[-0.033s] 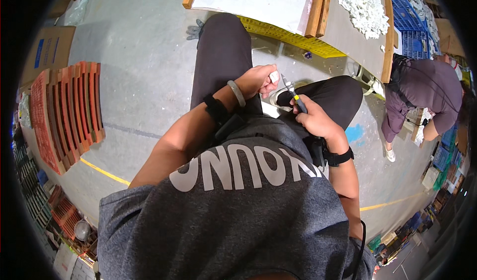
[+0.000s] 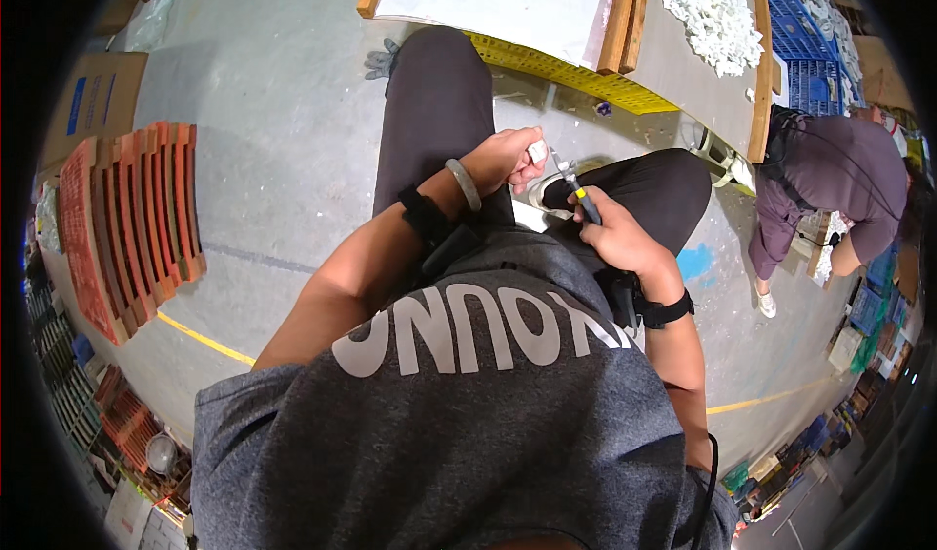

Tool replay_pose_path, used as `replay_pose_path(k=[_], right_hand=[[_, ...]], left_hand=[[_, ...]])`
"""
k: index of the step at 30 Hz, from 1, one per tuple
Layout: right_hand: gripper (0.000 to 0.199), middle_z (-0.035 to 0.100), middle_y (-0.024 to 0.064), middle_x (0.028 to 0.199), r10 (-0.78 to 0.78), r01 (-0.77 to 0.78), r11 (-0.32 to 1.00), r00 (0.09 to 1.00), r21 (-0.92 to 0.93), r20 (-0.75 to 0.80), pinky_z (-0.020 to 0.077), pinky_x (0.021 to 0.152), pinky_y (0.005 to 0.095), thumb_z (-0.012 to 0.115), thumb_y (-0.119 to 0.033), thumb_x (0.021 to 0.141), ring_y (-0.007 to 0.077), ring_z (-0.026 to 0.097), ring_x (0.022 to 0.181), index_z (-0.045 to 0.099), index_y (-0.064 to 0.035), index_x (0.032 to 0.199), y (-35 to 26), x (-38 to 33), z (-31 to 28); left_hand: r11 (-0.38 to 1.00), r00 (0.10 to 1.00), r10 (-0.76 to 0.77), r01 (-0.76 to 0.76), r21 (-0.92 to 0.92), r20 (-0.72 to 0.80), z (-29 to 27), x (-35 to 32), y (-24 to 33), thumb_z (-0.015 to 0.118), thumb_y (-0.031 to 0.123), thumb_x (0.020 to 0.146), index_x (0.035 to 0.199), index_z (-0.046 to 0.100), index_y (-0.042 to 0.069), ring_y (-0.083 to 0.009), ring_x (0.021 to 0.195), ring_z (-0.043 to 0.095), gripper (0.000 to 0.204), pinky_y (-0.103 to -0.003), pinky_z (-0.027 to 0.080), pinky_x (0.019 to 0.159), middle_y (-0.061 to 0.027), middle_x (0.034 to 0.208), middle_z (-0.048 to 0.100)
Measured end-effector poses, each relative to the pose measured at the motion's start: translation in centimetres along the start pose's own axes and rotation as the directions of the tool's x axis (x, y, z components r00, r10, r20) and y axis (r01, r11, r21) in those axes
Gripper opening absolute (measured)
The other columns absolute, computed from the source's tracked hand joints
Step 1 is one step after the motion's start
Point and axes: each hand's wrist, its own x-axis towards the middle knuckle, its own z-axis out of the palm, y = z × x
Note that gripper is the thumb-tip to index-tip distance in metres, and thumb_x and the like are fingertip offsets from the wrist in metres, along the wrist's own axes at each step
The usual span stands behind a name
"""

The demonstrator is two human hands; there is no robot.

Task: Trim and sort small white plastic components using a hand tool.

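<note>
Fingers of the left hand (image 2: 515, 160) pinch 1 small white piece (image 2: 537, 151), held short of the white table's (image 2: 503, 8) near edge, well apart from it. Right hand (image 2: 623, 230) has its fingers wrapped round the grey-and-yellow handle of a pliers-like tool (image 2: 584, 201), metal tip just beside the piece. White heap (image 2: 717, 25) on the adjoining grey tabletop (image 2: 669, 57), near its right wooden edge; 1 co-worker (image 2: 839, 169) beyond.
</note>
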Motion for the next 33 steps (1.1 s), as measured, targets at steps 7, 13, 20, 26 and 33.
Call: replay_pose_path(k=[7, 13, 20, 26, 33], right_hand=[[0.035, 0.059, 0.0235, 0.097, -0.008, -0.001, 0.983, 0.999, -0.185, -0.051, 0.0421, 0.085, 0.0406, 0.049, -0.002, 0.074, 0.038, 0.056, 0.097, 0.048, 0.0013, 0.109, -0.7, -0.1, 0.3], [0.031, 0.056, 0.0139, 0.088, -0.006, -0.007, 0.986, 0.997, -0.166, -0.08, 0.0438, 0.076, 0.035, 0.048, 0.0, 0.076, 0.0266, 0.054, 0.083, 0.05, -0.0012, 0.106, 0.5, 0.3, -0.1], [0.038, 0.053, 0.001, 0.092, 0.211, -0.204, 0.95, 0.977, 0.234, -0.006, 0.045, 0.066, 0.0243, 0.049, 0.005, 0.072, 0.013, 0.051, 0.077, 0.051, -0.0043, 0.109, -0.3, -0.9, -0.7], [0.047, 0.054, 0.0031, 0.096, 0.074, -0.083, 0.94, 0.997, 0.332, 0.038, 0.0446, 0.074, 0.0252, 0.049, 0.006, 0.071, 0.0143, 0.051, 0.083, 0.05, -0.0023, 0.117, 1.4, -0.6, -0.2], [0.047, 0.052, 0.0019, 0.095, 0.067, -0.072, 0.96, 0.997, 0.271, 0.03, 0.0418, 0.078, 0.0233, 0.049, 0.006, 0.073, 0.0124, 0.05, 0.085, 0.048, -0.0023, 0.119, 0.5, -0.6, 0.1]], left_hand=[[0.996, 0.996, -0.04, 0.046, 0.072, -0.084, 0.4, 0.3, 0.0, 0.032, 0.036, 0.099, 0.087, 0.05, 0.005, -0.0123, 0.046, 0.04, 0.038, -0.027, 0.04, 0.048, -0.0023, 0.057, 0.044], [0.998, 0.998, -0.063, 0.063, -0.009, 0.011, -0.8, 0.9, -0.5, 0.034, 0.033, 0.099, 0.095, 0.051, 0.004, -0.0124, 0.051, 0.045, 0.034, -0.027, 0.042, 0.05, -0.003, 0.065, 0.048], [0.962, 0.999, 0.048, -0.045, -0.268, 0.006, -0.3, 0.2, -0.2, 0.046, 0.009, 0.093, 0.114, 0.05, -0.001, -0.0145, 0.077, 0.053, 0.024, -0.027, 0.046, 0.07, -0.011, 0.092, 0.057], [0.923, 0.996, 0.083, -0.07, -0.378, 0.018, -1.2, 0.5, -0.5, 0.051, 0.003, 0.091, 0.121, 0.051, -0.003, -0.014, 0.083, 0.055, 0.03, -0.028, 0.048, 0.075, -0.0118, 0.103, 0.06], [0.918, 0.995, 0.097, -0.089, -0.385, 0.0, -0.4, 0.1, 0.2, 0.05, 0.003, 0.093, 0.123, 0.051, -0.005, -0.0124, 0.083, 0.058, 0.031, -0.026, 0.05, 0.08, -0.0092, 0.101, 0.061]])
